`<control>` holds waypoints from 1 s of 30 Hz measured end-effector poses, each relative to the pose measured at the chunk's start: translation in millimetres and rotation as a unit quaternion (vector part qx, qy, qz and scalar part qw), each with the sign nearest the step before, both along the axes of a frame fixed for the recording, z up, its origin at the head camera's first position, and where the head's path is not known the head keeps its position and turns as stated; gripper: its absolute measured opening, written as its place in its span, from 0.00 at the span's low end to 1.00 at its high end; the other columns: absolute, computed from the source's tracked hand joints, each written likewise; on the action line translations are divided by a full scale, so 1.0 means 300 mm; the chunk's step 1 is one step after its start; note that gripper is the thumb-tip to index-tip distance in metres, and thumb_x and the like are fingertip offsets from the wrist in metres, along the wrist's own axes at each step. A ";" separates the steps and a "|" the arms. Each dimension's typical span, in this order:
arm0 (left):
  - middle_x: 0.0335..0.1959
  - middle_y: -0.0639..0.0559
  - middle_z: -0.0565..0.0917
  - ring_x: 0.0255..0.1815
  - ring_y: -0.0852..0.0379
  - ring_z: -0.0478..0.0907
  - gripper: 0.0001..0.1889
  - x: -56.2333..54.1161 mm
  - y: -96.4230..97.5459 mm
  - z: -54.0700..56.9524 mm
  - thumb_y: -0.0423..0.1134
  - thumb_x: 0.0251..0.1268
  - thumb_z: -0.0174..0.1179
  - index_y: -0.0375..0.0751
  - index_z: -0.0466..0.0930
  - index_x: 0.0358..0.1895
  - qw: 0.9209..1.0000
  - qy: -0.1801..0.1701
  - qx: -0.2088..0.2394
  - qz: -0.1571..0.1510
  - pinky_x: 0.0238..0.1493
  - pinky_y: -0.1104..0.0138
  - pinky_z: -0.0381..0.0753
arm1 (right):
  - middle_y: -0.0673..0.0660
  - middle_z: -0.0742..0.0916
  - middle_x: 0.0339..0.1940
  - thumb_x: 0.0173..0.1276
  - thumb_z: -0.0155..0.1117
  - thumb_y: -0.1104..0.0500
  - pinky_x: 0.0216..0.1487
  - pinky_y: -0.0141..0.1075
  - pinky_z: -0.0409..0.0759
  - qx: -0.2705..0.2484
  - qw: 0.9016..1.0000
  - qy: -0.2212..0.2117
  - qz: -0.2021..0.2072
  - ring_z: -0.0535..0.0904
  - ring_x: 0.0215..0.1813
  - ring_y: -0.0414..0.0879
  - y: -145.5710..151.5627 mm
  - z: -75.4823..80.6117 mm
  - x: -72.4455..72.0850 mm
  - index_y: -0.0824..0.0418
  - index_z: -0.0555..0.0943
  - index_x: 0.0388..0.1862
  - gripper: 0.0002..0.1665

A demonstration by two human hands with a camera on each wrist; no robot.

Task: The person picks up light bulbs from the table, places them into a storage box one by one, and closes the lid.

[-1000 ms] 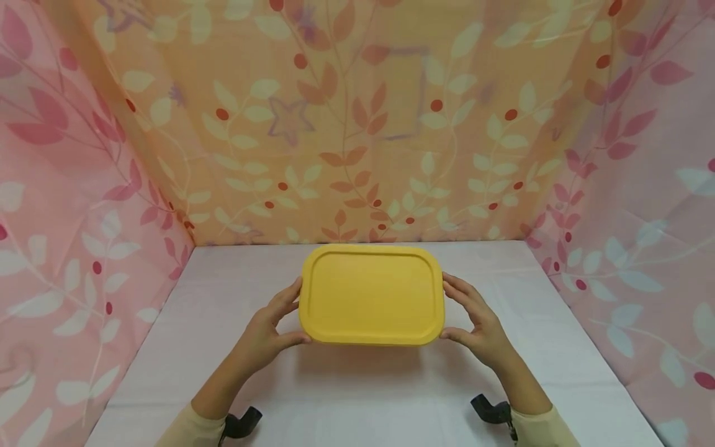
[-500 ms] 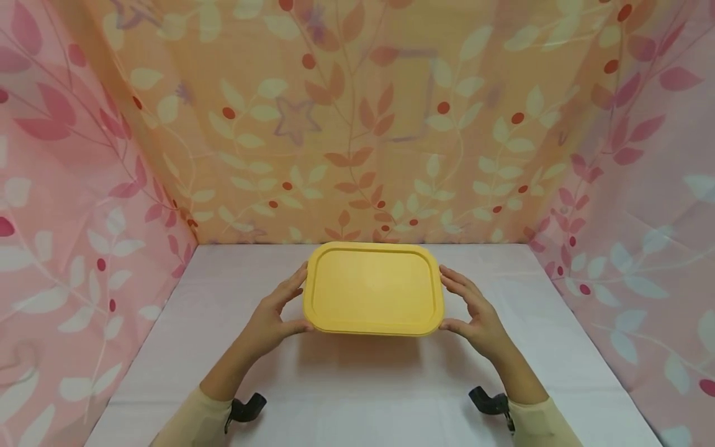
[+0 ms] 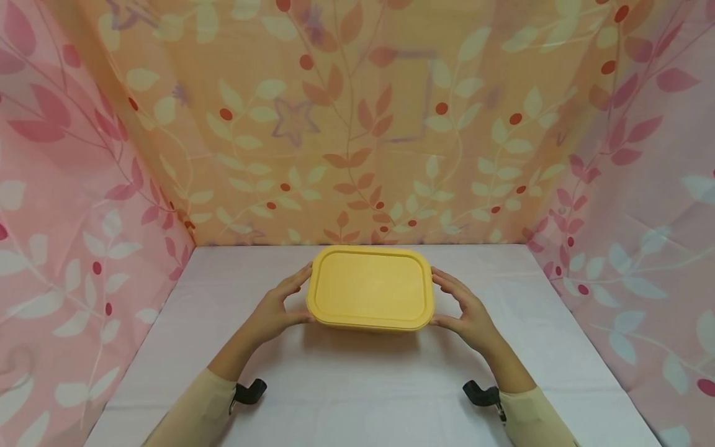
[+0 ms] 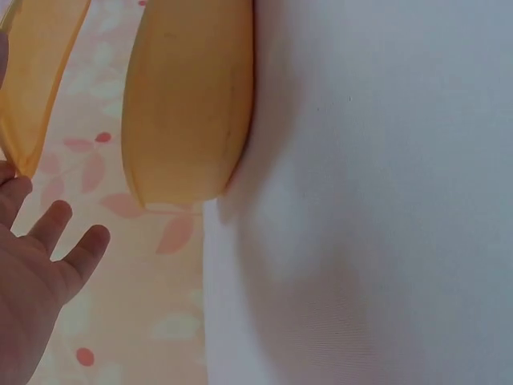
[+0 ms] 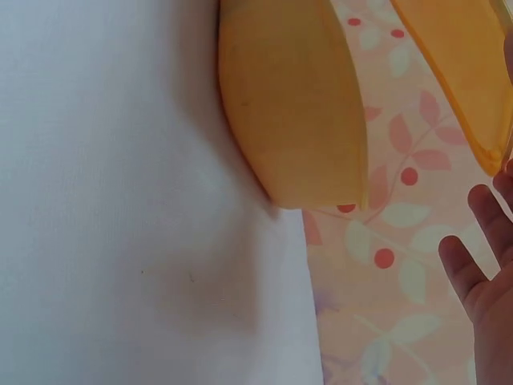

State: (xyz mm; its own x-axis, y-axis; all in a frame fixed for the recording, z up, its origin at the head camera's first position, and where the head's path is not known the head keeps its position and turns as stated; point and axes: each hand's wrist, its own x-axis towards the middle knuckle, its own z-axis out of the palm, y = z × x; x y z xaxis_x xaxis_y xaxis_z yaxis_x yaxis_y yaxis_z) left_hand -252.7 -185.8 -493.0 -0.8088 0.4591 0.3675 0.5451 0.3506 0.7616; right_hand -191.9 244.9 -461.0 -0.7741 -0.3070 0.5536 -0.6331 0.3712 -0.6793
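Both hands hold a yellow rectangular lid (image 3: 370, 288) with rounded corners, level above a yellow box. My left hand (image 3: 275, 315) grips its left end, thumb at the near corner and fingers at the far one. At the other end, my right hand (image 3: 471, 315) grips it the same way. The wrist views show the box (image 4: 188, 104) standing on the white surface, with a gap between it and the lid (image 4: 40, 88). From the head, the lid hides almost all of the box.
A white cloth-covered table (image 3: 357, 397) lies under everything. Behind it hangs an orange leaf-patterned curtain (image 3: 346, 124), with pink patterned curtains (image 3: 61, 248) at both sides. Black curved wrist pieces (image 3: 250, 392) stick out inward from both sleeves.
The lid looks smaller in the head view, having come down toward the box. Both hands have moved down with it, still holding its ends, and the forearms reach farther forward.
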 end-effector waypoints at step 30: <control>0.83 0.63 0.56 0.83 0.49 0.53 0.54 -0.135 -0.030 -0.077 0.50 0.51 0.78 0.60 0.57 0.82 0.994 -0.099 -0.048 -0.009 0.78 0.43 0.63 | 0.45 0.66 0.82 0.60 0.80 0.50 0.78 0.63 0.61 0.071 0.986 -0.149 -0.035 0.56 0.84 0.49 0.021 -0.161 -0.147 0.45 0.66 0.80 0.51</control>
State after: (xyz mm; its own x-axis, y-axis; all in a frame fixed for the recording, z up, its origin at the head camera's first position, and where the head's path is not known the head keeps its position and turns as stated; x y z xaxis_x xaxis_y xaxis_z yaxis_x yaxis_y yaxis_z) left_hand -293.4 -195.0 -516.2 -0.8521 0.4996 0.1558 0.3948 0.4183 0.8180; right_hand -235.9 251.3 -509.3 -0.9179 -0.3051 0.2537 -0.3826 0.5114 -0.7694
